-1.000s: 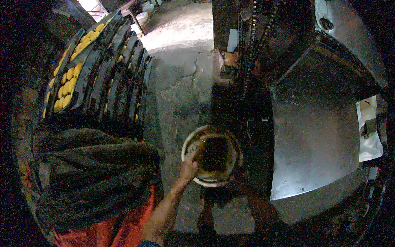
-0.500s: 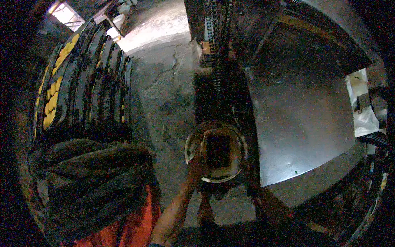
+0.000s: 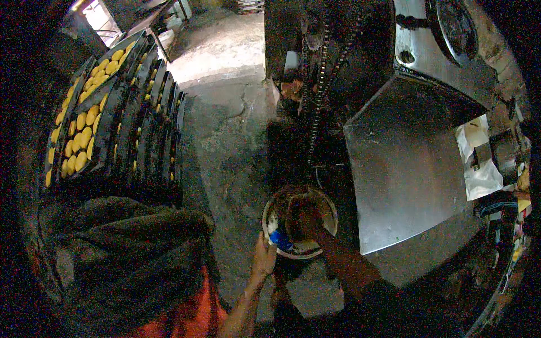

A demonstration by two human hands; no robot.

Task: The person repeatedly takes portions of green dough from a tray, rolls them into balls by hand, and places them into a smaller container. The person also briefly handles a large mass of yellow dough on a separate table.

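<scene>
A round pale-rimmed bowl (image 3: 296,256) is low in the middle of my view, with a dark interior and a bright blue patch (image 3: 279,240) on its left side; I cannot make out what the blue is. My left hand (image 3: 262,253) is closed on the bowl's left rim. My right hand (image 3: 309,224) reaches over the right rim down into the bowl, in deep shadow, so its fingers and anything in them are hidden.
At my left stands a rack of dark trays (image 3: 101,135) with several yellow rounds (image 3: 85,137), behind dark cloth (image 3: 124,242) over orange fabric. A grey floor (image 3: 220,124) runs ahead. Rightward are hanging chains (image 3: 321,84), a sloped steel sheet (image 3: 411,174) and a steel machine (image 3: 420,34).
My right hand has moved from the right edge of the bowl into it. The blue patch now shows. The bowl sits slightly lower and further right in my view.
</scene>
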